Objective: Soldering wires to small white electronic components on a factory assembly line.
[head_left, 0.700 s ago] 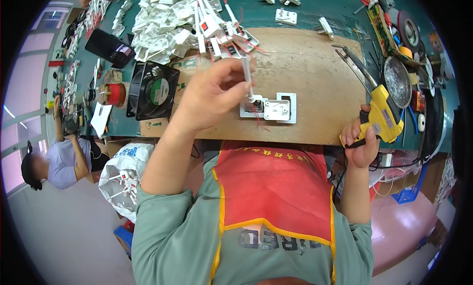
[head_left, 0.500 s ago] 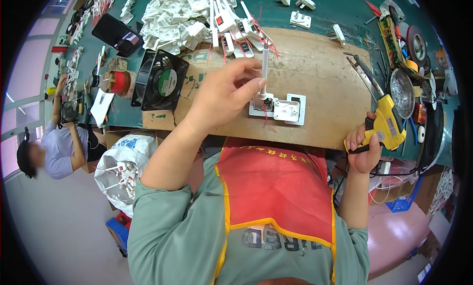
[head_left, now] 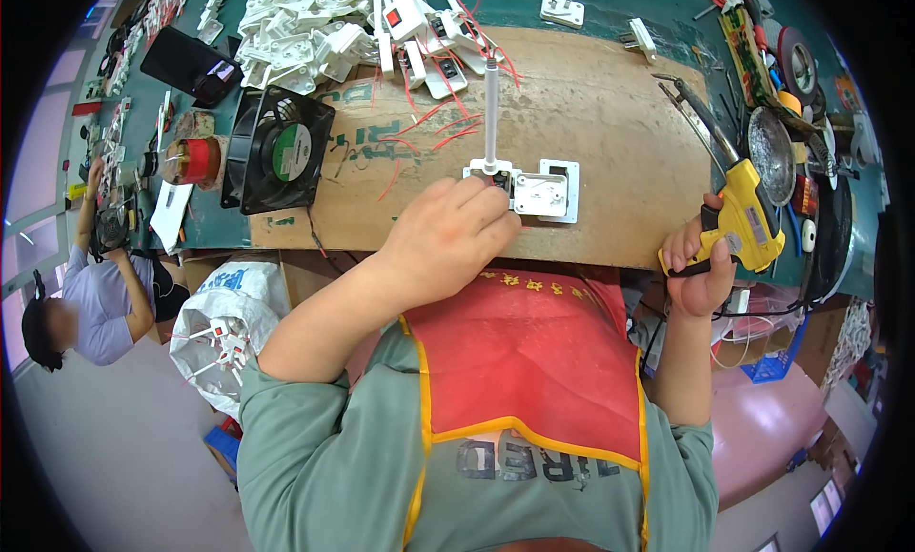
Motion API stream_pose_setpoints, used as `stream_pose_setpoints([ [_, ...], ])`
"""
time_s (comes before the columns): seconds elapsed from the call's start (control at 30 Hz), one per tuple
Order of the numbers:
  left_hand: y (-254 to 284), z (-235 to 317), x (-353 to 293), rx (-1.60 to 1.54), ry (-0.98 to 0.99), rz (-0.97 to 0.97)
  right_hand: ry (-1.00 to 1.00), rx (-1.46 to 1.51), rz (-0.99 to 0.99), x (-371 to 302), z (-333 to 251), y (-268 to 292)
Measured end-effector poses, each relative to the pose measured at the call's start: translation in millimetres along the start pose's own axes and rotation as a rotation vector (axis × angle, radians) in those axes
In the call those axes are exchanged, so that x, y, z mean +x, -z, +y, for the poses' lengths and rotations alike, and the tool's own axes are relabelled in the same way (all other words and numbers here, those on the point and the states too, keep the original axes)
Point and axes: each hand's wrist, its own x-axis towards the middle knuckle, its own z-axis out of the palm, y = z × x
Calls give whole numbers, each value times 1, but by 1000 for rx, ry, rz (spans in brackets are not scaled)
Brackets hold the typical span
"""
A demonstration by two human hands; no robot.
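Observation:
My left hand is closed, fingertips together at the near edge of an open white plastic housing; what they pinch is hidden. A slim grey-white tube points from that housing toward the far side, with red wires at its far end. Under the housing's right part shows a white frame-like plate. My right hand grips a yellow soldering gun by its handle. Its metal tip and a thin guide tube point up and left, apart from the housing.
A worn board covers the green bench. White housings and wired pieces are heaped at the far left, near a black fan. A metal bowl and tools crowd the right. Another person sits at the left.
My left hand has left the tube and come down to the housing's near edge, fingers closing there. The tube stays standing out from the housing. My right hand still holds the soldering gun.

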Motion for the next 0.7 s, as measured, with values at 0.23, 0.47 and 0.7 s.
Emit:
stream_pose_setpoints([
  [0.23,-6,1,8,-172,128,352,13,-69,-34,-9,-1,0],
  [0.47,-22,8,21,13,76,397,-158,-203,-128,-49,-14,-9],
  [0.7,-25,13,25,69,129,369,-386,-131,-222,-73,-24,8],
])
